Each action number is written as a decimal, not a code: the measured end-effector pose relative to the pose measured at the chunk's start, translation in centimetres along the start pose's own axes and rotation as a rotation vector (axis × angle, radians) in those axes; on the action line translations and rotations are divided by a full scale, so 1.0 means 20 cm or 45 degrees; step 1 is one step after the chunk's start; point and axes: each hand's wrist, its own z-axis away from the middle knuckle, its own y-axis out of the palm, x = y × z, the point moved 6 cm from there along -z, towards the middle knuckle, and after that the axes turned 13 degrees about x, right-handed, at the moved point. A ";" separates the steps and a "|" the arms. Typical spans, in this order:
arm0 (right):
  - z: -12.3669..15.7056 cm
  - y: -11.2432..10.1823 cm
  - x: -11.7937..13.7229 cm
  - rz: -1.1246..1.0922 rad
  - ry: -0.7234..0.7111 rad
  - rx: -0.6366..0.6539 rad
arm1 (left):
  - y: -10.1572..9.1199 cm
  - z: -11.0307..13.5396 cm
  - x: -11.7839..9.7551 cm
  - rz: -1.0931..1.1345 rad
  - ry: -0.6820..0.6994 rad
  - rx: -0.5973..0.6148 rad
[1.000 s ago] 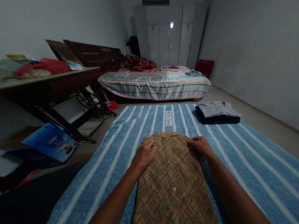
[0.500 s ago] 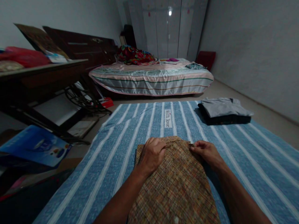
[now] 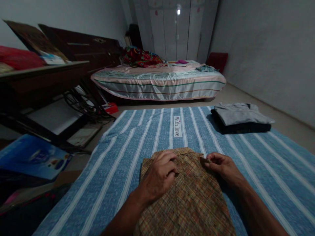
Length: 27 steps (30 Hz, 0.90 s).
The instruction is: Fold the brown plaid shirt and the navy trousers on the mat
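Observation:
A folded brown plaid garment lies in front of me on a blue and white striped cloth. Over the garment's upper left part rests my left hand, its fingers loosely bent and a little apart on the fabric. At the upper right corner, my right hand pinches the garment's edge between thumb and forefinger. The garment's lower end runs out of view at the bottom.
A folded stack of grey and black clothes sits at the right. Beyond is a bed with a colourful blanket. A sewing-machine table and a blue box stand at the left.
My left hand has loosened and lifted slightly, with its fingers spreading more. My right hand keeps its pinch at the corner. The view has shifted a little.

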 end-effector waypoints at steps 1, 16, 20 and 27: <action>0.00 0.00 0.00 0.001 0.011 0.005 | -0.01 0.00 -0.01 0.041 -0.013 0.037; 0.03 0.04 0.03 0.056 -0.038 0.179 | 0.08 0.00 0.07 -0.142 -0.037 0.013; 0.03 0.04 0.04 0.066 -0.076 0.197 | 0.07 -0.01 0.06 -0.101 0.005 -0.051; 0.03 0.06 0.06 0.053 -0.129 0.263 | 0.05 -0.02 0.01 -0.058 0.100 -0.100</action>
